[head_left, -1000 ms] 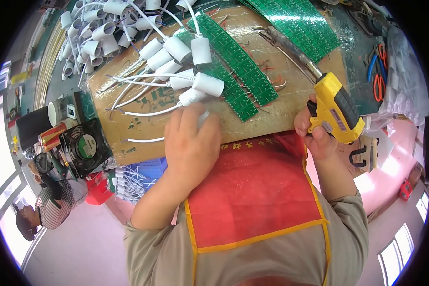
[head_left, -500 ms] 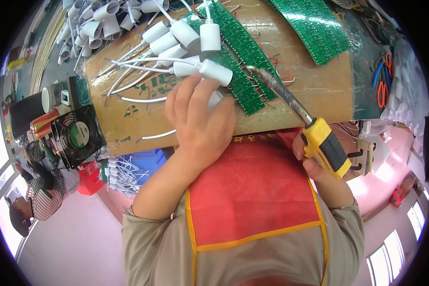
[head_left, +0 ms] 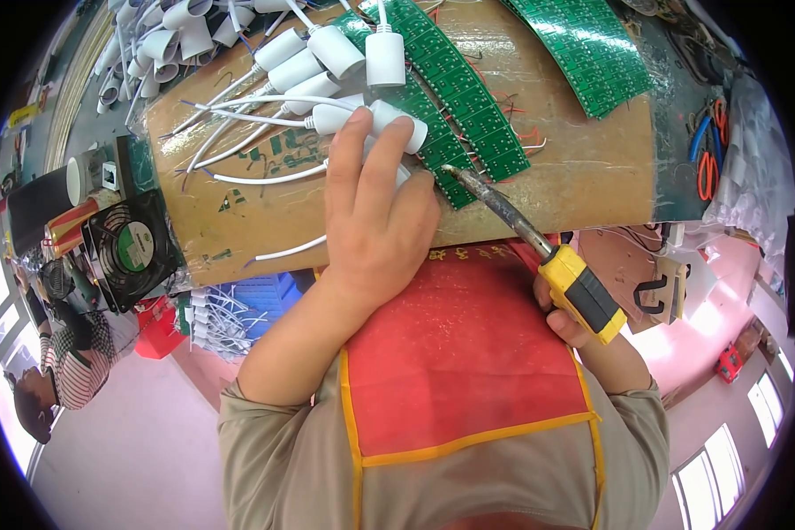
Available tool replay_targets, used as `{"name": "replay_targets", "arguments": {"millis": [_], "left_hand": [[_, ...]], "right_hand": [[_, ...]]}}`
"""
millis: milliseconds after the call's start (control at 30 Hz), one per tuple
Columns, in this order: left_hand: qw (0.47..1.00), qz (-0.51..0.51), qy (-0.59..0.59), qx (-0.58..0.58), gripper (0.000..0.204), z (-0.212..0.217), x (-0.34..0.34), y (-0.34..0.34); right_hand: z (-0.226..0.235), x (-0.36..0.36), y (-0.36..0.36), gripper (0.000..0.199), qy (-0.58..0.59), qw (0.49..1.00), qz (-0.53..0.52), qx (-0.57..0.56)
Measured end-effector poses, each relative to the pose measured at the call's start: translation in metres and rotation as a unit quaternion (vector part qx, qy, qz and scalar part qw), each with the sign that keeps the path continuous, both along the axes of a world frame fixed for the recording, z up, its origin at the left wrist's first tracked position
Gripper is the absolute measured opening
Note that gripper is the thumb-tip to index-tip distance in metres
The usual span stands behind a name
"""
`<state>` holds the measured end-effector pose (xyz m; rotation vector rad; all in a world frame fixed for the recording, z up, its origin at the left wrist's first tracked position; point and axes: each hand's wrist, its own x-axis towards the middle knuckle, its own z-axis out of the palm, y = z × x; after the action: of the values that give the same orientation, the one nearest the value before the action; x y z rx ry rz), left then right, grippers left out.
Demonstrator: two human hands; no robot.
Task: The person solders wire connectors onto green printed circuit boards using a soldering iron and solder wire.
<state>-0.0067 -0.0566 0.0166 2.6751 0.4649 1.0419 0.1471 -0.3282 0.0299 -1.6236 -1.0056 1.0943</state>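
Note:
My left hand (head_left: 375,212) lies over the near end of a group of white cylindrical cable housings (head_left: 322,49), its fingers bent down around one white housing (head_left: 403,175) that is mostly hidden under them. With my right hand (head_left: 564,320) I grip a soldering iron (head_left: 583,291) by its yellow and black handle. Its metal shaft slants up and left, and the tip comes over the lower part of a green circuit board strip (head_left: 446,181), close to my left fingers; contact cannot be made out. White cables (head_left: 265,177) with bare-looking dark ends run left from the housings.
Another green circuit board panel (head_left: 583,53) lies at the far right of the brown work board (head_left: 583,181). Orange-handled pliers (head_left: 707,172) are beyond it. A black fan (head_left: 132,250) stands at left, below a heap of white tubes (head_left: 181,35). A person (head_left: 71,353) is at far left.
The soldering iron has moved down and left with my right hand, its tip now nearer my left fingers. My left fingers have straightened somewhat over the housings. The view has shifted slightly.

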Motion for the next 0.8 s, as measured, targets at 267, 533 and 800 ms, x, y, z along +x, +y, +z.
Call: {"name": "replay_targets", "arguments": {"millis": [267, 533, 800], "left_hand": [[0.999, 0.028, 0.003, 0.016, 0.024, 0.002, -0.003, 0.001], [0.991, 0.035, 0.128, 0.013, 0.03, 0.022, -0.025, -0.006], [0.99, 0.002, 0.14, -0.007, 0.037, 0.025, -0.022, -0.003]], "right_hand": [[0.005, 0.0, 0.004, 0.037, -0.007, 1.0, -0.013, 0.015], [0.004, 0.002, 0.005, 0.036, 0.001, 1.0, -0.009, 0.009], [-0.001, 0.0, 0.004, 0.034, -0.011, 0.999, -0.01, 0.036]]}}
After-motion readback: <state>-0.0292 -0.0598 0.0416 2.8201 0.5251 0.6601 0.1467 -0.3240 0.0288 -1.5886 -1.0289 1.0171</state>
